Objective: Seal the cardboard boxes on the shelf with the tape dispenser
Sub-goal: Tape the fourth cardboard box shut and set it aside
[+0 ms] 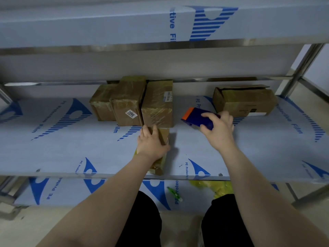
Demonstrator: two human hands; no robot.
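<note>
Flatly, left hand (151, 143) presses box (164, 134); right hand (219, 130) grips tape dispenser (195, 115).

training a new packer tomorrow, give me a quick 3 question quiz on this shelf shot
1. True or false: the left hand holds the tape dispenser.
2. The white label on a taped box reads: A 7202, B 2072, C 7020?
3. What does the left hand rest on?
Key: 1 false, the right hand grips it. 2 A. 3 The small box at the front of the shelf.
</note>
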